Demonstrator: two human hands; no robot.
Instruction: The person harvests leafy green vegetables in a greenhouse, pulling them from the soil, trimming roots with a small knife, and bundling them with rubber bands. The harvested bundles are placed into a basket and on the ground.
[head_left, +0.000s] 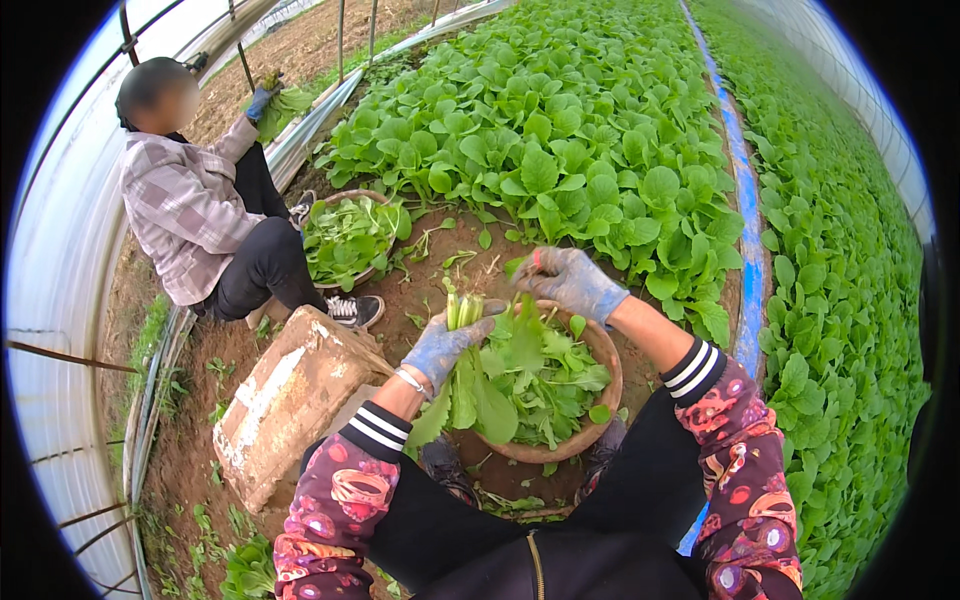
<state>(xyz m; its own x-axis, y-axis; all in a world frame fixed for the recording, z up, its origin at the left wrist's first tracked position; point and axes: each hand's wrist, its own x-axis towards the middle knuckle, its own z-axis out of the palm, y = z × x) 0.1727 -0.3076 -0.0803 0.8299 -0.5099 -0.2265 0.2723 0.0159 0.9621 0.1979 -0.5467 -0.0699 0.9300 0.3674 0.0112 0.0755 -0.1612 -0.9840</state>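
Observation:
My left hand (450, 346), in a soiled blue-grey glove, grips a bunch of leafy greens (466, 386). Its pale cut stems point up past the fingers and its leaves hang down over the rim of a round brown basin (606, 420). Loose green leaves (559, 390) fill much of that basin. Above its far rim is my right hand (574, 283), gloved too, with fingers curled together and a red band on one finger. A blurred leaf (526, 334) is just below these fingers; whether they hold it is unclear.
At left a seated person (195, 202) holds greens (283, 109) beside another leaf-filled basin (386, 247). A dirty, pale-patched block (292, 397) lies by my left arm. Dense leafy crop rows (540, 142) stand ahead, with a blue strip (746, 225) running between beds.

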